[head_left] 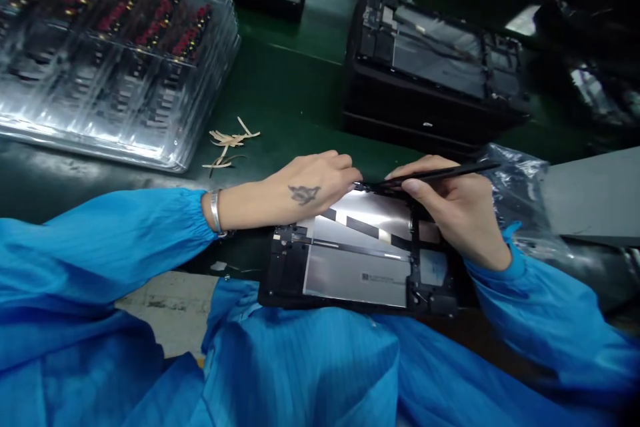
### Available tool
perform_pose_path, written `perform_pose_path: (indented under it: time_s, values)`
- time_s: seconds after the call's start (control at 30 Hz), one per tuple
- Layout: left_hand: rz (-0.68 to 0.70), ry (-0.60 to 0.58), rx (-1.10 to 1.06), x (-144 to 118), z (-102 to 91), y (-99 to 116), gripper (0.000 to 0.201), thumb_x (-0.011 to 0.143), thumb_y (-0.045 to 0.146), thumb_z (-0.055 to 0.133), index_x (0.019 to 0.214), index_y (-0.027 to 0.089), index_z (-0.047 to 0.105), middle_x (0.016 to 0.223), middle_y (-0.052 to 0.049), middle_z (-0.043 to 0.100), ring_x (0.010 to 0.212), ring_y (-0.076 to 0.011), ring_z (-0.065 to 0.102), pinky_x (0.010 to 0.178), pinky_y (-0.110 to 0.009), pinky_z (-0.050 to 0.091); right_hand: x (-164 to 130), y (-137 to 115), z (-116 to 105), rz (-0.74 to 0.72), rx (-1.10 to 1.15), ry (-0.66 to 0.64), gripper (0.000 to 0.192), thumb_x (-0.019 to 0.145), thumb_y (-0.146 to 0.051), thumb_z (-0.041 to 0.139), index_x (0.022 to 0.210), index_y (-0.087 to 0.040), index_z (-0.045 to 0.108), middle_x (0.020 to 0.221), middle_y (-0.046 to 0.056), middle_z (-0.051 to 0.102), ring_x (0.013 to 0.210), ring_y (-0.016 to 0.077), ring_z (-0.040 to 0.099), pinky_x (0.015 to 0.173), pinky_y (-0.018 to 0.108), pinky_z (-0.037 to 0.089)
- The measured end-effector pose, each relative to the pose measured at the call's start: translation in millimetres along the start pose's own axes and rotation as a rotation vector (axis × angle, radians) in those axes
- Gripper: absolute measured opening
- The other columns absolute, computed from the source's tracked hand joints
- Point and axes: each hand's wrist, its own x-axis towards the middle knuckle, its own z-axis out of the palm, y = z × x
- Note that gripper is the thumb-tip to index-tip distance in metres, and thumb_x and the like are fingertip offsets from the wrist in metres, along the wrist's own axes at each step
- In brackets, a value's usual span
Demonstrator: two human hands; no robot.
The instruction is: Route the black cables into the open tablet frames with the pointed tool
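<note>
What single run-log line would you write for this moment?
left hand: fingertips on opened tablet top edge | right hand: holds black tool, tip there | clear trays far left

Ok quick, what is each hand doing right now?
Left hand: fingers curled, fingertips pressed on the top edge of the open device; whether it grips anything cannot be told.
Right hand: closed on a thin black tool.

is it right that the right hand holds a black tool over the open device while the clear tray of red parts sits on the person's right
Not quite. In the head view the clear tray of red parts lies on the person's left, not right. The right hand does hold the black tool over the open device.
</note>
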Motion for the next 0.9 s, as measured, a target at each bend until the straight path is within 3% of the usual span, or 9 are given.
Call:
perform_pose_path:
  time_s: [0.23, 0.43, 0.7, 0.9]
  values:
    - [0.007, 0.005, 0.011, -0.5, 1.4, -1.2, 0.036, 0.111, 0.025, 0.036, 0.127, 0.013, 0.066, 0.104, -0.009, 0.064, 0.095, -0.0220, 0.058, 0.077, -0.034, 0.045, 1.5, -5.4, -1.8, -0.003, -0.010, -0.039, 0.011, 0.098, -0.031, 0.069, 0.100, -0.024, 0.077, 0.099, 0.003, 0.075, 0.091, 0.0181, 0.071, 0.070, 0.028, 0.057]
    - [0.024, 0.026, 0.012, -1.3, 2.5, -2.3, 0.034, 0.111, 0.025, 0.038, 0.128, 0.013, 0.064, 0.104, -0.008, 0.063, 0.096, -0.0226, 0.059, 0.075, -0.034, 0.044, 1.1, -3.4, -2.8, 0.000, -0.015, 0.017, 0.013, 0.097, -0.035, 0.069, 0.096, -0.025, 0.078, 0.096, 0.003, 0.076, 0.088, 0.0182, 0.071, 0.070, 0.029, 0.056]
    - [0.036, 0.032, 0.031, -0.5, 2.1, -3.6, 0.034, 0.111, 0.026, 0.037, 0.125, 0.013, 0.065, 0.103, -0.009, 0.064, 0.094, -0.0219, 0.058, 0.077, -0.033, 0.045, 0.3, -3.5, -0.8, -0.008, -0.001, -0.008, 0.012, 0.098, -0.032, 0.068, 0.098, -0.023, 0.077, 0.097, 0.002, 0.076, 0.089, 0.0169, 0.071, 0.077, 0.029, 0.055]
    - [0.028, 0.014, 0.035, -0.2, 0.8, -2.1, 0.033, 0.111, 0.025, 0.039, 0.126, 0.014, 0.065, 0.104, -0.008, 0.064, 0.094, -0.0214, 0.058, 0.077, -0.033, 0.045, 2.5, -4.8, -1.5, 0.026, -0.021, -0.016, 0.011, 0.097, -0.034, 0.070, 0.097, -0.027, 0.078, 0.097, 0.003, 0.076, 0.087, 0.0190, 0.071, 0.073, 0.031, 0.055]
